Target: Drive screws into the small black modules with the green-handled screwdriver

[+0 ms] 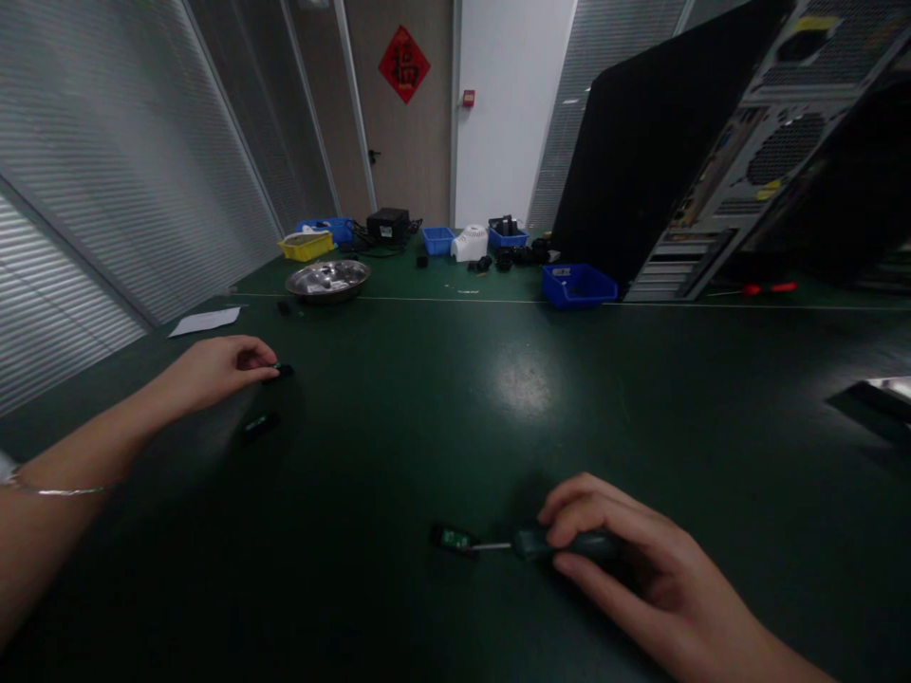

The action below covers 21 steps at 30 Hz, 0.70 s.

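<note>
On the left, my left hand [220,370] pinches a small black part [283,370] at the tabletop. Just below it lies another small black part [260,425] with a bit of green on it. My right hand [626,550], low in the view, has its fingers closed round the dark handle of a screwdriver [530,544]. The thin metal shaft points left, and its tip meets the right end of a small black casing [454,540] with a green circuit board inside. That casing lies flat on the dark green table [399,427].
A metal bowl [328,281] and white paper [205,323] are at the back left. Farther back stand a yellow tray [306,248] and a white device [470,244]. A blue bin [579,286] sits beside a large computer case [740,171]. A red-handled tool [769,288] lies at right.
</note>
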{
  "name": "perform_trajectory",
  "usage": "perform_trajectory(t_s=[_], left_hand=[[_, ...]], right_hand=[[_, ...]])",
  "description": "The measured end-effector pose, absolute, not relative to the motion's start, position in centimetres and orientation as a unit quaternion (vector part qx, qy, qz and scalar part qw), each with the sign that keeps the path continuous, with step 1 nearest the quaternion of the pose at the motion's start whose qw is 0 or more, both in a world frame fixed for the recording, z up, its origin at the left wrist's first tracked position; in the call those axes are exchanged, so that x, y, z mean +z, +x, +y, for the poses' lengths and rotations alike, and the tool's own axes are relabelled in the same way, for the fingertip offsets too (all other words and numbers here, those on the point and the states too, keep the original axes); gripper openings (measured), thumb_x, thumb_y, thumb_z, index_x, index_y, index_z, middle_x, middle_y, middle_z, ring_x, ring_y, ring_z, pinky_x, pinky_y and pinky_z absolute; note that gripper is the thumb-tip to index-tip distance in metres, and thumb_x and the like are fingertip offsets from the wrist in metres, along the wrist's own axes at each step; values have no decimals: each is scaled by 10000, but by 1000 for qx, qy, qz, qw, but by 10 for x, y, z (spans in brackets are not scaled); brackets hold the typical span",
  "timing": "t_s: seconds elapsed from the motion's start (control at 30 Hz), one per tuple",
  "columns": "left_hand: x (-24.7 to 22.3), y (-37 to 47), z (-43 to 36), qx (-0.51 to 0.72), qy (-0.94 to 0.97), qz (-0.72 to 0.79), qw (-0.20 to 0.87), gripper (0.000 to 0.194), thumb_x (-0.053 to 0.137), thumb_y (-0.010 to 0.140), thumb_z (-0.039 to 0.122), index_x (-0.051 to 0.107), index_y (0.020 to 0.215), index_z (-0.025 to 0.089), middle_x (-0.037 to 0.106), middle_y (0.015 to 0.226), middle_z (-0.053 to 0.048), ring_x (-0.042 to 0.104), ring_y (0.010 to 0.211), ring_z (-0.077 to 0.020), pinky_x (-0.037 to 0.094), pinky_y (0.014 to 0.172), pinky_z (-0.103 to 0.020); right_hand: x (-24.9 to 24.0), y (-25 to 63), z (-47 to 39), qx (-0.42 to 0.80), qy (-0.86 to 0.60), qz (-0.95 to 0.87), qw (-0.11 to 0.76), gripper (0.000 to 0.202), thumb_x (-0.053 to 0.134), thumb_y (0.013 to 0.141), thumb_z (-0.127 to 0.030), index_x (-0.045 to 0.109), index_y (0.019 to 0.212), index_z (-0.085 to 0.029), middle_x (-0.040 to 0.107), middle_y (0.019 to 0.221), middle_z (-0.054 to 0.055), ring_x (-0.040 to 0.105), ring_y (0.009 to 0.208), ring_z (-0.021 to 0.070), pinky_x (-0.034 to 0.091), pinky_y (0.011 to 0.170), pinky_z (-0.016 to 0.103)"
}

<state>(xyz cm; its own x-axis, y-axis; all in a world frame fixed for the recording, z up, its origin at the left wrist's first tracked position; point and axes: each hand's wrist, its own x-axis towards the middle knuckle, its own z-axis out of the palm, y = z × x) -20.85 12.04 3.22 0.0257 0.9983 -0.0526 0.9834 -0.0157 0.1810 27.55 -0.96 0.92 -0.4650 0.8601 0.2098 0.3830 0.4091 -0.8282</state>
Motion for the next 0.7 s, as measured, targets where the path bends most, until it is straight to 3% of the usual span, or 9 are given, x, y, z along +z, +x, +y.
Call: perform_trajectory(t_s=[0.7], left_hand=[[36,-204,119,59,724,685,58,369,594,803,452,651,1003,147,700,902,-64,627,842,-247,466,739,-321]], right_hand=[[9,276,-10,369,-397,-773,330,119,637,877,-138,673,878,-251,700,970,28,707,899,189,585,771,266]])
